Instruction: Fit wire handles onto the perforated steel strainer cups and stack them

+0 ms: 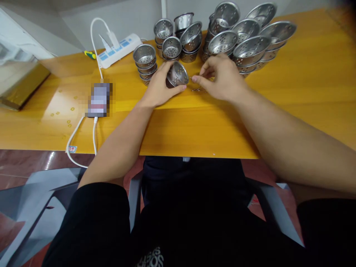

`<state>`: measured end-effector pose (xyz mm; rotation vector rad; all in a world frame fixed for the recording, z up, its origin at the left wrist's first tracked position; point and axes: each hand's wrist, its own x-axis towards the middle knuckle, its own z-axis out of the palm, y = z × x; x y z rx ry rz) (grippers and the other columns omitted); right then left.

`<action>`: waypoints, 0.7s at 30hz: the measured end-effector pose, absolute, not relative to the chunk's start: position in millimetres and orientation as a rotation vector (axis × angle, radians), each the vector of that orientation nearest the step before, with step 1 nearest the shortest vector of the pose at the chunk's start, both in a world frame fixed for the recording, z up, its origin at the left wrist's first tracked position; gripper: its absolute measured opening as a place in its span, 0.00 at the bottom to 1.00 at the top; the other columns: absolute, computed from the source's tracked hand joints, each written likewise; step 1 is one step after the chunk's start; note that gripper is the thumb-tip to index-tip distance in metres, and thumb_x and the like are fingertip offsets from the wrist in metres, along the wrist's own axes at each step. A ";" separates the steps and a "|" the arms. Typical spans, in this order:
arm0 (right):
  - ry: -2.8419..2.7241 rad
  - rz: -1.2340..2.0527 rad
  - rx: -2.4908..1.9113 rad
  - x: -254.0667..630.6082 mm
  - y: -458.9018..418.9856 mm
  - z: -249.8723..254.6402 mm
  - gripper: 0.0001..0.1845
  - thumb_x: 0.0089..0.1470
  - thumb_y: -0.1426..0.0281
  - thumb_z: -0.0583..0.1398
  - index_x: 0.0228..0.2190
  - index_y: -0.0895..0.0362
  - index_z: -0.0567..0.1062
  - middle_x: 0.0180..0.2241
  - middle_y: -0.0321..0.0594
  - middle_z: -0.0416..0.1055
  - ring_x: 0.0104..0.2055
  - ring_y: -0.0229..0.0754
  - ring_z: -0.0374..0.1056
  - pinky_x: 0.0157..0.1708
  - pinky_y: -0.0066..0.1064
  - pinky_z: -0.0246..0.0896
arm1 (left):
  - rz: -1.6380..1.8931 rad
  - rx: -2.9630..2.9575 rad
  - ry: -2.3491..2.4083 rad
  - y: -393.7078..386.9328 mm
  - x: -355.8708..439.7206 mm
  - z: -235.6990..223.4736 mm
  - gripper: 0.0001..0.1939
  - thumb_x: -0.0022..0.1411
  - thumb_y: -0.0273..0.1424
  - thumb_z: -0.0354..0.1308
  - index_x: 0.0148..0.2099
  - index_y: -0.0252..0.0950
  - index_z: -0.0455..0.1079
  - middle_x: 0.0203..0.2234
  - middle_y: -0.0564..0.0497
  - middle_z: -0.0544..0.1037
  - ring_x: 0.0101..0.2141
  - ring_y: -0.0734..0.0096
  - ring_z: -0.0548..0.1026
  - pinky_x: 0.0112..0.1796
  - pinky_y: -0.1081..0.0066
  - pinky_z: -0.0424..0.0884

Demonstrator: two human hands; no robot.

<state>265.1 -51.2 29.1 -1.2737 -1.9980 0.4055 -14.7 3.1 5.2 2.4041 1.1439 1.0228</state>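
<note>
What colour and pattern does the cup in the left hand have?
The cup is silver metal, dotted with small holes; head view.

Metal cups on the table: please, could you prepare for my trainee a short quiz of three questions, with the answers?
1. Which thing does the left hand hold? A, a cable; B, a metal cup; C, a plug.
2. True or false: the left hand is nearer than the right hand to the power strip.
3. Complete: the walls of the stacked cups are dotted with small ____.

Key: 1, B; 2, true; 3, holes.
</note>
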 end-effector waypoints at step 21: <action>-2.049 0.491 -1.026 245.4 -64.1 30.7 0.30 0.56 0.33 0.74 0.49 0.36 0.81 0.58 0.42 0.77 0.63 0.70 0.71 0.61 0.71 0.75 | 1.563 2.340 0.972 -24.8 5.3 32.4 0.34 0.74 0.63 0.59 0.72 0.62 0.53 0.68 0.48 0.74 0.72 0.57 0.75 0.76 0.54 0.73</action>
